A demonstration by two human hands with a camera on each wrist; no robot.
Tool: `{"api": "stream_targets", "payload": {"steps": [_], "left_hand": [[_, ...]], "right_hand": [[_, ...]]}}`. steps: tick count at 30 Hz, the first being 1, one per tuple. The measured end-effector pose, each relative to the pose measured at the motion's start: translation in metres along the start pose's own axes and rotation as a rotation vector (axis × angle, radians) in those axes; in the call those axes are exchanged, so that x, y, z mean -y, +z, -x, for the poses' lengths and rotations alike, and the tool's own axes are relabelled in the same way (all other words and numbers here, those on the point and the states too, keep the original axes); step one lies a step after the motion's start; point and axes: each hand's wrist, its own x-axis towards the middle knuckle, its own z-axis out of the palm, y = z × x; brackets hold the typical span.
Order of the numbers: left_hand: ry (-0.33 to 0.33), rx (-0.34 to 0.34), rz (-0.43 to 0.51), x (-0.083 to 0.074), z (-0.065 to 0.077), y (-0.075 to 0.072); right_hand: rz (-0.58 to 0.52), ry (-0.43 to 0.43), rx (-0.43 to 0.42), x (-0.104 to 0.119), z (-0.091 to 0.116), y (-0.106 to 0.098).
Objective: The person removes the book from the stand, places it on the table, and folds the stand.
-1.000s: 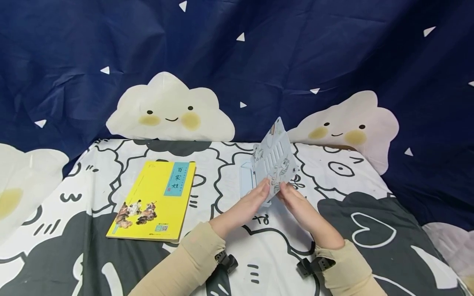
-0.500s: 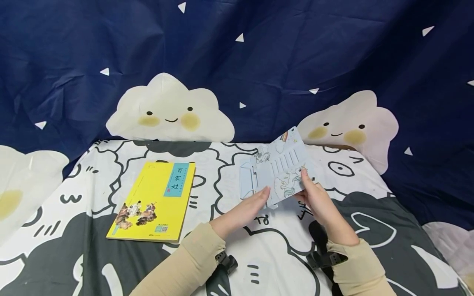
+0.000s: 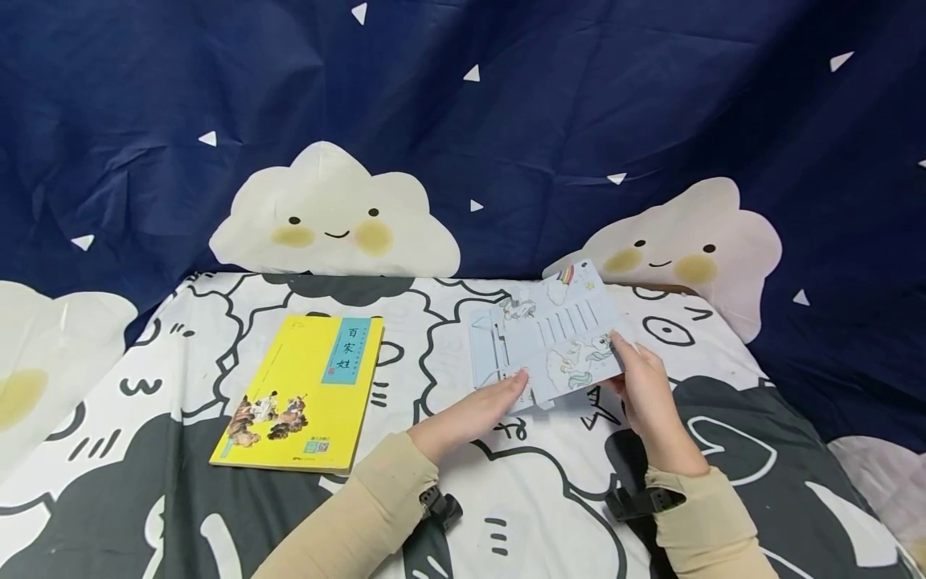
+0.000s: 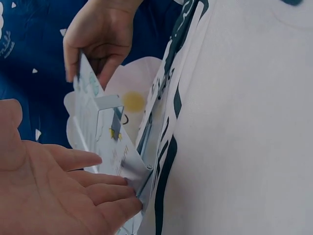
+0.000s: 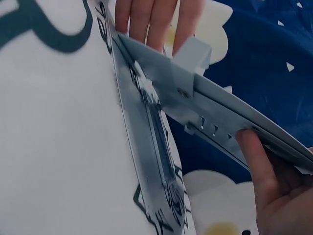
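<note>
A light blue metal book stand (image 3: 531,346) printed with unicorns and a rainbow stands on the bedding, its slotted panel leaning right. My right hand (image 3: 647,390) pinches the panel's right edge, thumb on the printed face and fingers beneath. In the right wrist view, the panel's plain underside (image 5: 220,110) slants up from the base plate (image 5: 134,142), with one finger of the right hand (image 5: 274,191) against it. My left hand (image 3: 470,414) has its fingertips at the stand's near edge by the hinge. The left wrist view shows that hand (image 4: 63,191) with straight fingers against the stand.
A yellow book (image 3: 289,394) with a blue title label lies flat to the left of the stand. Black-and-white patterned bedding (image 3: 550,515) covers the surface. Behind it hangs a navy cloth (image 3: 506,121) with cloud faces.
From a steep tilt, the panel has swung down to the right. My right hand moved right with it and now grips its edge. The left hand stays nearly where it was.
</note>
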Motion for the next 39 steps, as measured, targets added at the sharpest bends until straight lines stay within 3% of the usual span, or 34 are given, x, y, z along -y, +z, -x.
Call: {"api": "stream_targets", "payload": {"steps": [5, 13, 19, 23, 28, 39], "left_hand": [[-0.015, -0.010, 0.009, -0.001, -0.001, 0.001], [-0.020, -0.032, 0.009, 0.001, -0.002, 0.002], [-0.016, -0.047, 0.011, 0.001, -0.002, 0.001], [-0.021, -0.055, 0.019, 0.002, -0.002, 0.001], [-0.032, -0.052, 0.016, 0.000, -0.002, 0.001], [-0.046, -0.044, -0.037, 0.001, 0.000, 0.002]], "right_hand": [[0.057, 0.027, 0.007, -0.002, -0.006, -0.015], [0.064, 0.092, 0.176, -0.011, -0.016, -0.036], [0.040, 0.231, 0.288, -0.020, -0.020, -0.044], [0.051, 0.284, 0.312, -0.025, -0.023, -0.047], [0.141, 0.323, 0.316, -0.032, -0.026, -0.047], [0.269, 0.338, 0.348, -0.042, -0.028, -0.049]]}}
